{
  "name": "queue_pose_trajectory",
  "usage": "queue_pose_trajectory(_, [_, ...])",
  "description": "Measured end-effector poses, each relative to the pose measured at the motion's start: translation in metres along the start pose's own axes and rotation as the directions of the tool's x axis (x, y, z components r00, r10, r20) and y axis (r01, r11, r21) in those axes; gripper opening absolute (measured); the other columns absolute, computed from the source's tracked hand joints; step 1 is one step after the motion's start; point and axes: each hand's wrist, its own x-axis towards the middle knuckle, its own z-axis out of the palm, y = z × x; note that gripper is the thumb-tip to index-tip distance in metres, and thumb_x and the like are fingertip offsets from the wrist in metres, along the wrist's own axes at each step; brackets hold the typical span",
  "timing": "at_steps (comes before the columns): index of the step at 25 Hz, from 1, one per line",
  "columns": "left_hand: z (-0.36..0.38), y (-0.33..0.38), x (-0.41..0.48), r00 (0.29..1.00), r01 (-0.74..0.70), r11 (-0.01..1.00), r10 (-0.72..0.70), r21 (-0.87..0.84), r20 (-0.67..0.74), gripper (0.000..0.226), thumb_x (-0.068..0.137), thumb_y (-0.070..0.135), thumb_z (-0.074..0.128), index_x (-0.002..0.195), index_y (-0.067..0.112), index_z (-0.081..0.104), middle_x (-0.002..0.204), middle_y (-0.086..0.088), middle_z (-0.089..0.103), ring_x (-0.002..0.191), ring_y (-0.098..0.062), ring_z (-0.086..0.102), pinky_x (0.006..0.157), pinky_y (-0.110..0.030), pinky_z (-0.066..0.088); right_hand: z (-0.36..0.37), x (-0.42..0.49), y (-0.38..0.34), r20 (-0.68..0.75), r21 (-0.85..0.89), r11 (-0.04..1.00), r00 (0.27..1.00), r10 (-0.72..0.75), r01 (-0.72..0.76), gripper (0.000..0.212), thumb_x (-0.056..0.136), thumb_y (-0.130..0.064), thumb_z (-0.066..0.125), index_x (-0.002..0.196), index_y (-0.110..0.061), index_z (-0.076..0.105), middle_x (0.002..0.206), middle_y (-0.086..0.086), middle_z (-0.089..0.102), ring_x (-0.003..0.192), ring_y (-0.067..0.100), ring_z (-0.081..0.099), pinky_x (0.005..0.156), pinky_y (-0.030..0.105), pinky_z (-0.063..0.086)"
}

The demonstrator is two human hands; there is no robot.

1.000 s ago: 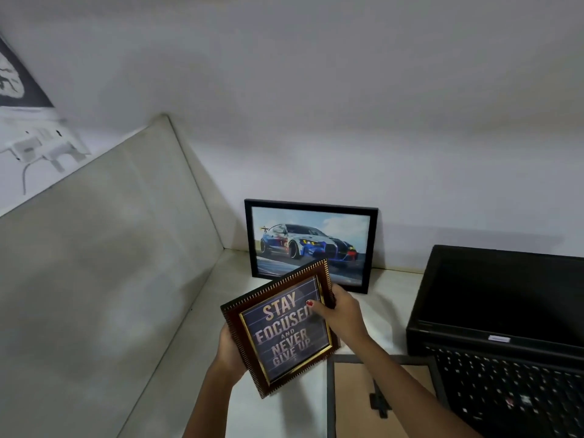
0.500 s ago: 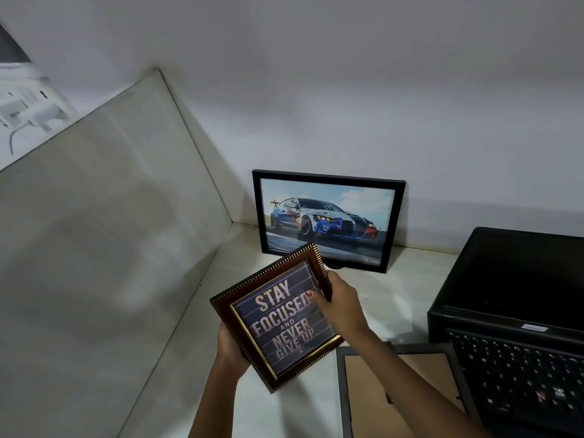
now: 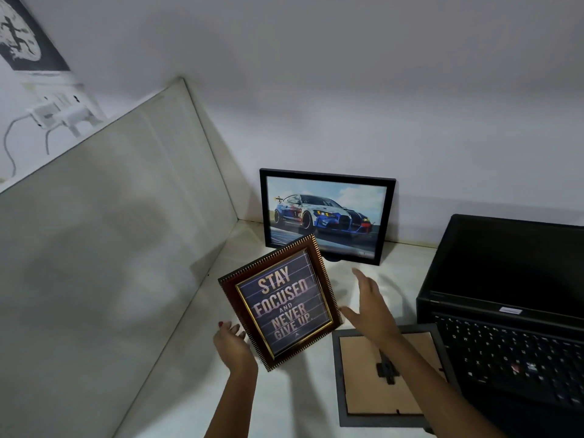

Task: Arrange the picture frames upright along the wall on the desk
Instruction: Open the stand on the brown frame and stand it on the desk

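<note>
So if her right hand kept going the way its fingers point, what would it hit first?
Probably the car picture frame standing against the wall; the right hand is open and points up toward its lower edge, though depth is hard to judge.

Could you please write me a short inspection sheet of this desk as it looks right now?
Surface: pale desk, set in a corner between a side panel and the back wall.
Job's things: car picture frame upright against the wall; brown quote frame tilted, in the left hand; grey frame lying face down, backing up.
Clutter: open black laptop to the right.
Grippers: left hand holds the quote frame's lower left edge; right hand open, off the frame.
Cables: white cords hang from plugs at the wall socket, upper left.
Surroundings: plain white wall; dark poster upper left.
</note>
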Motion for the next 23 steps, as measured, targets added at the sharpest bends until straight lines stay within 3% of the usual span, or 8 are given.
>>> queue_pose_trajectory(2, [-0.008,-0.018,-0.006,1.0,-0.023,0.993,0.023,0.12,-0.002,0.028,0.09,0.02,0.038,0.106,0.006,0.055,0.103,-0.01,0.058,0.101,-0.032,0.055,0.096,-0.048,0.042,-0.012,-0.009,0.034,0.165,-0.356,0.934,0.983,0.082,-0.018,0.087,0.074,-0.031,0.07,0.14,-0.021,0.014,0.145,0.012,0.031,0.132,0.028,0.031,0.109,0.043,0.029])
queue_pose_trajectory(5, [-0.017,-0.042,-0.019,0.998,-0.007,0.96,-0.012,0.281,0.066,0.023,0.086,0.013,0.037,0.079,0.004,0.057,0.083,-0.017,0.058,0.083,-0.033,0.049,0.076,-0.037,0.039,-0.025,-0.022,0.061,0.299,-0.554,0.832,0.936,0.186,0.012,0.081,0.072,-0.042,0.067,0.137,-0.017,0.025,0.135,0.011,0.045,0.121,0.027,0.043,0.102,0.04,0.036])
queue_pose_trajectory(8, [-0.023,-0.052,-0.027,0.988,0.109,0.94,-0.138,0.322,0.067,0.031,0.09,0.012,0.036,0.092,-0.006,0.06,0.115,-0.034,0.057,0.082,-0.033,0.046,0.076,-0.039,0.037,-0.03,-0.026,0.067,0.338,-0.542,0.84,0.92,0.199,0.018,0.06,0.073,-0.044,0.065,0.121,-0.016,0.043,0.114,0.009,0.055,0.105,0.025,0.051,0.087,0.035,0.043])
queue_pose_trajectory(12, [-0.024,-0.058,-0.033,0.98,0.172,0.914,-0.198,0.368,0.032,0.017,0.085,0.008,0.049,0.072,0.001,0.057,0.117,-0.036,0.056,0.103,-0.049,0.054,0.092,-0.051,0.047,-0.03,-0.037,0.076,0.342,-0.449,0.893,0.921,0.184,-0.012,0.034,0.07,-0.038,0.066,0.094,-0.019,0.052,0.089,0.001,0.042,0.094,0.023,0.044,0.067,0.029,0.039])
queue_pose_trajectory(15, [-0.018,-0.061,-0.053,0.956,0.26,0.904,-0.29,0.339,0.039,0.038,0.082,0.012,0.057,0.115,-0.003,0.05,0.126,-0.031,0.052,0.116,-0.046,0.05,0.098,-0.052,0.044,-0.038,-0.05,0.079,0.256,-0.308,0.95,0.957,0.135,-0.051,0.034,0.066,-0.03,0.072,0.097,-0.018,0.061,0.089,0.002,0.049,0.088,0.02,0.052,0.07,0.032,0.049])
queue_pose_trajectory(17, [-0.01,-0.069,-0.074,0.904,0.318,0.853,-0.404,0.413,0.139,0.051,0.082,0.018,0.06,0.126,-0.001,0.043,0.129,-0.028,0.05,0.119,-0.041,0.049,0.095,-0.048,0.044,-0.044,-0.059,0.08,0.174,-0.221,0.973,0.978,0.112,-0.072,0.04,0.063,-0.025,0.076,0.1,-0.016,0.064,0.093,0.004,0.055,0.088,0.019,0.056,0.076,0.034,0.051])
queue_pose_trajectory(20, [0.006,-0.087,-0.12,0.728,0.107,0.668,-0.557,0.736,0.4,0.052,0.084,0.035,0.058,0.126,0.007,0.049,0.129,-0.016,0.053,0.119,-0.032,0.05,0.093,-0.041,0.047,-0.051,-0.08,0.084,0.13,-0.19,0.981,0.989,0.066,-0.04,0.04,0.063,-0.021,0.077,0.102,-0.015,0.066,0.086,-0.002,0.051,0.086,0.016,0.053,0.076,0.028,0.048])
queue_pose_trajectory(23, [0.017,-0.105,-0.146,0.708,-0.214,0.546,-0.485,0.81,0.513,0.047,0.09,0.042,0.047,0.124,0.01,0.049,0.129,-0.014,0.053,0.113,-0.028,0.051,0.088,-0.035,0.047,-0.067,-0.1,0.087,0.07,-0.173,0.984,0.997,-0.031,0.043,0.03,0.068,-0.02,0.074,0.097,-0.017,0.069,0.081,-0.008,0.048,0.083,0.015,0.053,0.075,0.028,0.048])
